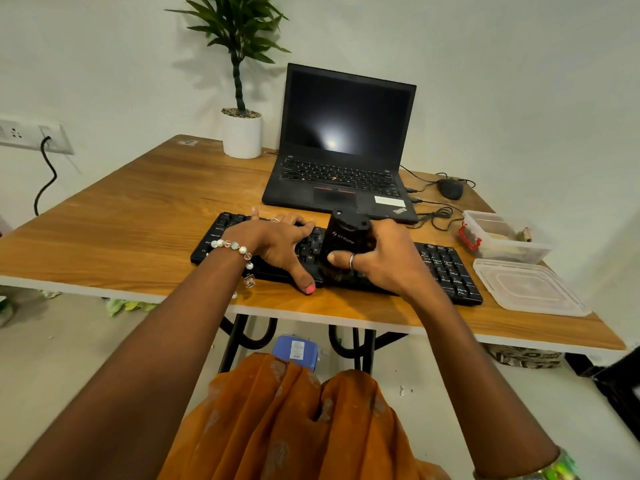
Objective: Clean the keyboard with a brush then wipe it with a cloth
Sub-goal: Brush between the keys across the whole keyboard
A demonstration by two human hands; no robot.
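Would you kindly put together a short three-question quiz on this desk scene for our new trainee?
1. True or false: the left hand lies flat on the keyboard with straight fingers.
2. Which hand grips the black brush? A) left B) right C) neither
3. Fill in: the loose clear lid lies on the table in front of the plastic ____.

Key
1. True.
2. B: the right hand is wrapped round it, holding it on the keys.
3. Box, the one with a red clip, to the right of the keyboard.
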